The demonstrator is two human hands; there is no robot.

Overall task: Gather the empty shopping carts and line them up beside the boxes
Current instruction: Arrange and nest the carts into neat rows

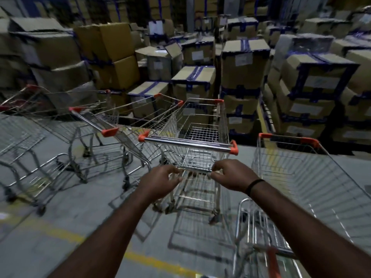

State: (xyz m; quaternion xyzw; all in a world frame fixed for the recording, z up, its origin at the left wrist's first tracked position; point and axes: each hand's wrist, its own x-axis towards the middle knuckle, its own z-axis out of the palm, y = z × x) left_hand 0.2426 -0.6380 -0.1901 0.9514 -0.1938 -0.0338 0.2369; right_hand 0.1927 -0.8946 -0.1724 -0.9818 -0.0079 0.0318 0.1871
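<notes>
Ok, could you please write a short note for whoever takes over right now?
Left hand and right hand each grip a wire bar at the rear of the middle cart, below its handle.
The left carts stand in a rough row, noses toward the boxes; the middle cart sits beside them.
Probably left to do: straighten it, then bring in the right cart, which stands nearer the person, out of line.

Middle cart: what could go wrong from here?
1. The left hand and right hand hold the thin wire flap below the handle bar of the middle cart; fingers could get pinched if the flap swings.
2. The right cart stands close beside it; a push might clip it.
3. The left cart sits angled, its front corner near; baskets may snag.
</notes>
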